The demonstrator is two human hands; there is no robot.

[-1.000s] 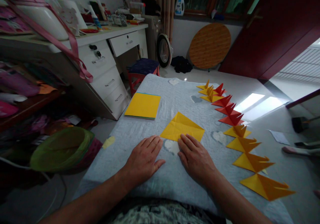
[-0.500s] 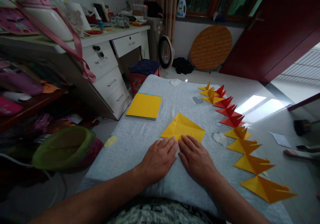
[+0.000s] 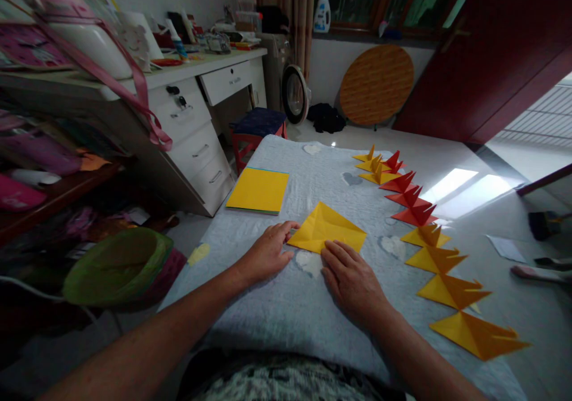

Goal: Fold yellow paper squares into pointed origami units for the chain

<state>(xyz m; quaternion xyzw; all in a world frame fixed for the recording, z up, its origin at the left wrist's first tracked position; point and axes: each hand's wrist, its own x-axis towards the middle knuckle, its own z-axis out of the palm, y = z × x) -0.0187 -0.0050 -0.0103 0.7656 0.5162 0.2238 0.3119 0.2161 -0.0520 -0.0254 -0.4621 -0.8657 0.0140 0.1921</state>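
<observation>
A partly folded sheet of yellow origami paper [image 3: 329,228] lies on the pale blue cloth [image 3: 268,329] in front of me, with crease lines across it. My right hand [image 3: 351,279] rests flat with its fingertips on the sheet's near edge. At the sheet's left corner is my left hand [image 3: 270,251], thumb apart from the fingers, fingertips beside or touching the paper. A stack of square yellow paper [image 3: 258,190] sits farther off to the left. Along the right side stand several folded yellow paper figures [image 3: 478,335] and several red paper figures [image 3: 413,210].
To the left is a white desk with drawers [image 3: 196,121], and below it a green-lined bin [image 3: 116,264]. A stool [image 3: 258,121] stands past the table's far left corner. A round wooden tabletop [image 3: 378,85] leans on the back wall near an open washing machine door [image 3: 295,94].
My left hand has moved left and slightly away from me, from the paper's near edge to its left corner. The right hand stays on the paper, almost unmoved.
</observation>
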